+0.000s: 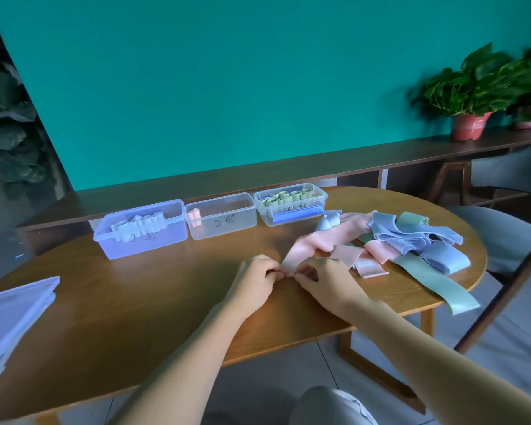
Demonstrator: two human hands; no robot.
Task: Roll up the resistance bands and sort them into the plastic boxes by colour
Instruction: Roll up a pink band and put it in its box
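A long pink band (322,240) lies across the table towards a heap of loose pink, blue and green bands (411,240) at the right. My left hand (253,282) and my right hand (322,283) pinch its near end side by side on the tabletop. Three plastic boxes stand in a row at the back. The left box (141,231) holds several pale blue rolls. One pink roll sits in the middle box (224,217). The right box (292,207) holds several green rolls.
The wooden table (135,302) is oval, with its edge close to my body. Stacked box lids (13,317) lie at the near left. A long green band (439,286) hangs over the right edge. Chairs stand at the right, potted plants on a shelf behind.
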